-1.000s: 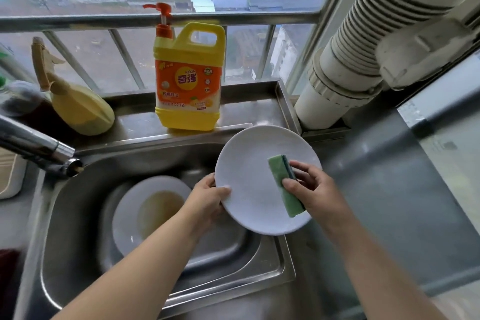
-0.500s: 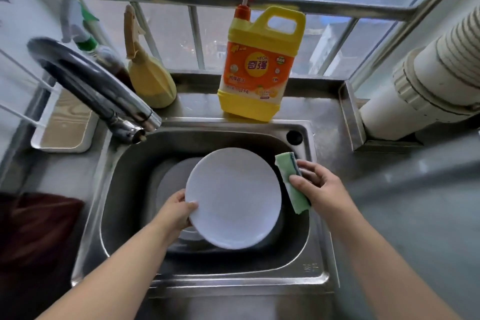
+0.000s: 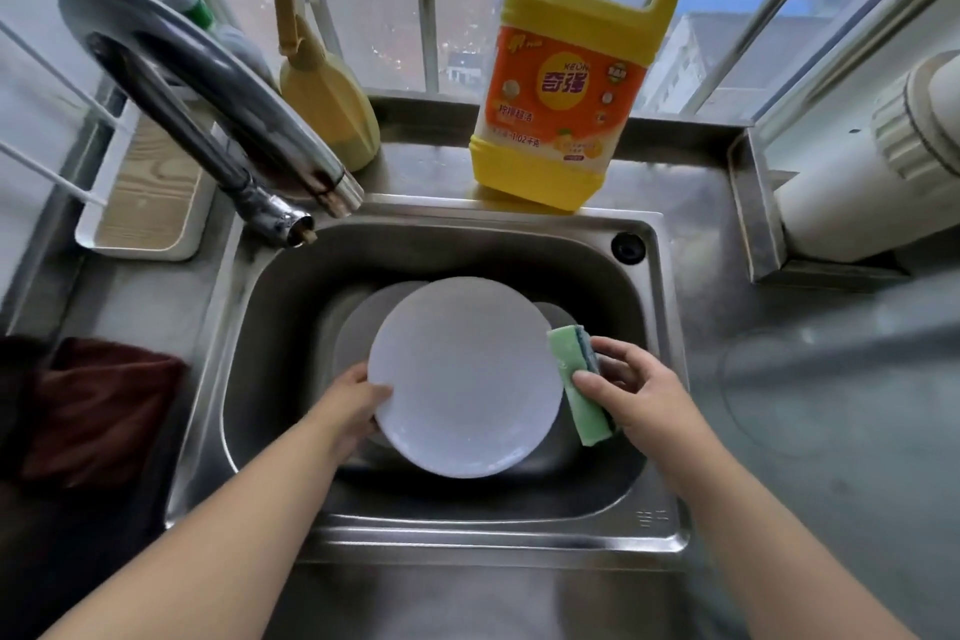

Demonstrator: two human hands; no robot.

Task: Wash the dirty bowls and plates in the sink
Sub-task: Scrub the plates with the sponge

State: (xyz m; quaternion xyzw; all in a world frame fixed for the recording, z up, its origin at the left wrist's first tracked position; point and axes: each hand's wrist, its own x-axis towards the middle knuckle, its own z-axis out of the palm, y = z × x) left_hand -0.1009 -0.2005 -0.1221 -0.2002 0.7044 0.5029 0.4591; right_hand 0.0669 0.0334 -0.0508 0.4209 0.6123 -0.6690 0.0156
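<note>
Gripping the white plate (image 3: 465,377) by its near-left rim, the left hand (image 3: 353,403) held it over the sink (image 3: 657,431) while the right hand (image 3: 636,392) pinched the sponge (image 3: 576,382) at its right edge. That one-sided hold looked risky: a soapy rim could slip onto the plate below (image 3: 363,322).

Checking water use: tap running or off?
Off. No water falls from the faucet spout; the white plate below it is held over the sink.

White plate (image 3: 465,379) hides dishes (image 3: 363,322) beneath it.
</note>
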